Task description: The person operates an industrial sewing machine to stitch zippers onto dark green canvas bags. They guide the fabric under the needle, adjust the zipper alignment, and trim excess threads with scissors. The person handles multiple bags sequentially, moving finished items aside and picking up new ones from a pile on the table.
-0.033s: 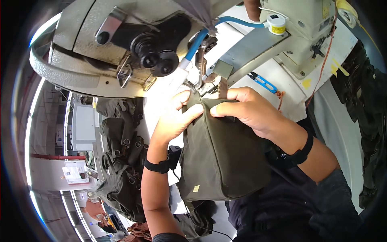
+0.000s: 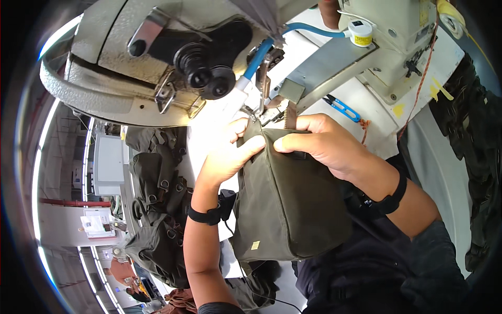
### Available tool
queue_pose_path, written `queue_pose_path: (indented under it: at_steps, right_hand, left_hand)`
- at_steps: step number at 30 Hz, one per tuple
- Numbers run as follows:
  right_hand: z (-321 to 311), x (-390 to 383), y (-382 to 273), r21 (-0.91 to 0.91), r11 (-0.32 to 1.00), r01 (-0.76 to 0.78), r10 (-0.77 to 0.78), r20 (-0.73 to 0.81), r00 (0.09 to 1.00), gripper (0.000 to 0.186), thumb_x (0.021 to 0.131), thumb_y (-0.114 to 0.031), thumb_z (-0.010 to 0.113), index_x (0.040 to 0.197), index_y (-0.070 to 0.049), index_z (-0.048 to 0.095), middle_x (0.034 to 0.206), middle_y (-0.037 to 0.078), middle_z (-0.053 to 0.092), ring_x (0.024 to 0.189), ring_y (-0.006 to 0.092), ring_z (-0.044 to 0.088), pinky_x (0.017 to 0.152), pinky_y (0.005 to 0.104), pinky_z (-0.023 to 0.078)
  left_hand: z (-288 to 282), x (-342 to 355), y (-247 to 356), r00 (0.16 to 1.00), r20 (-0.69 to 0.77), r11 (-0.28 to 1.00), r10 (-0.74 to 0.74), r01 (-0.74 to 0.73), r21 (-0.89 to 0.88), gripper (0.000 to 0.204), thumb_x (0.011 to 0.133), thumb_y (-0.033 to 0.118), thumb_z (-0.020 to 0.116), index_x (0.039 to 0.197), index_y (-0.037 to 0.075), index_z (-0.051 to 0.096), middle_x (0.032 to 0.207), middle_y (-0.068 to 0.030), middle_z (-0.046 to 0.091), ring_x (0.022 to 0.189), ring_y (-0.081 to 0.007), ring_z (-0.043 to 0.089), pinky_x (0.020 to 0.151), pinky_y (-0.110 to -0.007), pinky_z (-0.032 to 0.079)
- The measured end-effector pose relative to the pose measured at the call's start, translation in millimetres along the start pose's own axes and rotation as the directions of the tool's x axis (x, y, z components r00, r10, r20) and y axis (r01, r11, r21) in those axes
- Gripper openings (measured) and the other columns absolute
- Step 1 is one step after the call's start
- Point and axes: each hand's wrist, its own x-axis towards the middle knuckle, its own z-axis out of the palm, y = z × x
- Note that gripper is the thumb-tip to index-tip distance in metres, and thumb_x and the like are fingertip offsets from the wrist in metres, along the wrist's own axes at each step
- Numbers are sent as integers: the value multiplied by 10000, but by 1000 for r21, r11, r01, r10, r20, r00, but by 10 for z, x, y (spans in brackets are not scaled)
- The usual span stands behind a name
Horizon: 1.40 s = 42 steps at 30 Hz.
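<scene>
An olive fabric bag (image 2: 290,209) hangs below the sewing machine's needle and presser foot (image 2: 256,116), with a seam running down it and a small pale tab low on it. My left hand (image 2: 235,149) grips the bag's top left, thumb pressed beside the seam, some fingers hidden behind the fabric. My right hand (image 2: 319,146) pinches the top right edge, thumb pointing toward the seam. The bag's top corner meets the presser foot area; whether it is under the needle I cannot tell.
The machine head (image 2: 120,78) fills the upper left. Blue thread snips (image 2: 342,107) lie on the white table (image 2: 389,141). Olive bags (image 2: 157,172) are piled at left, dark fabric (image 2: 465,115) at right. A co-worker (image 2: 120,272) is in the lower-left background.
</scene>
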Motion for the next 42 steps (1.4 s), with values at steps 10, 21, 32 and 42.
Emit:
queue_pose_path:
  at_steps: [10,21,32,42]
  right_hand:
    - [56,-24,-274,-481,874,74,-115,-57,992,163,921,-159,732,968,-4,741,874,15,718,786,63,622,705,282,496]
    - [206,19,-461,-935,282,217,-639,-14,769,241,875,-119,743,1028,-42,573,823,107,665,725,336,660,664,404,511]
    - [257,85,-605,-661,671,337,-397,64,916,159,884,-153,654,956,-28,721,923,201,732,894,405,691,779,441,540]
    - [184,111,-442,-974,18,227,-696,151,702,107,927,-178,656,877,-85,673,830,104,716,800,343,671,739,454,440]
  left_hand:
    - [10,88,25,998,-60,999,26,-27,-18,162,958,189,742,983,35,700,775,73,600,677,-15,493,591,-220,390]
    - [-179,172,366,911,142,823,387,-411,392,292,942,237,754,1131,32,667,993,2,613,889,-125,524,792,-295,387]
    - [-199,192,416,872,162,759,462,-483,437,455,927,284,767,1280,30,634,1212,-70,627,1101,-236,554,993,-370,384]
    - [-206,241,399,850,178,728,496,-519,448,611,912,328,778,1415,27,605,1411,-135,640,1294,-336,582,1176,-438,381]
